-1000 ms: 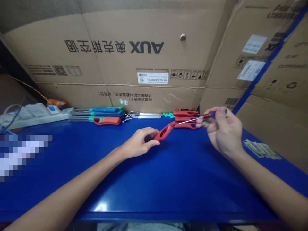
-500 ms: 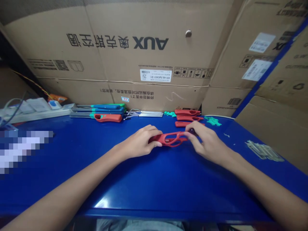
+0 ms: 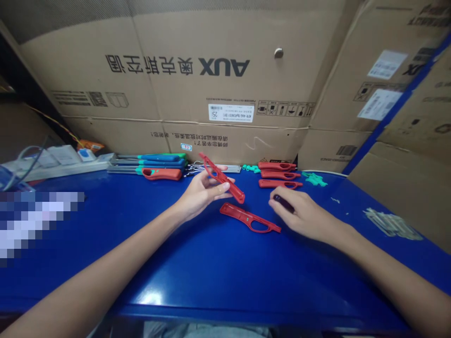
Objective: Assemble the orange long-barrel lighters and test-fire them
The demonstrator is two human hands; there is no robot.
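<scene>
My left hand (image 3: 197, 196) pinches one red lighter shell half (image 3: 237, 191) between thumb and fingers, tilted and raised above the table. Its hollow inner side faces up. Below it on the blue table lies the other red shell half (image 3: 235, 212), inner side up, with a trigger opening and a small green bit inside. Just right of that half, my right hand (image 3: 306, 211) is closed around a dark rounded handle (image 3: 283, 203); the rest of that object is hidden in the fingers.
Finished-looking long lighters (image 3: 162, 174) are stacked at the back left beside a power strip (image 3: 63, 166). Metal rods (image 3: 232, 168), small green parts (image 3: 315, 179) and red lighter shells (image 3: 278, 175) line the back. Clear plastic pieces (image 3: 391, 224) lie right. Cardboard (image 3: 176, 103) walls the back.
The red lighter shell has come apart into two halves: one lies on the table, the other is lifted in my left hand. My right hand has moved off the shell, keeping the dark handle.
</scene>
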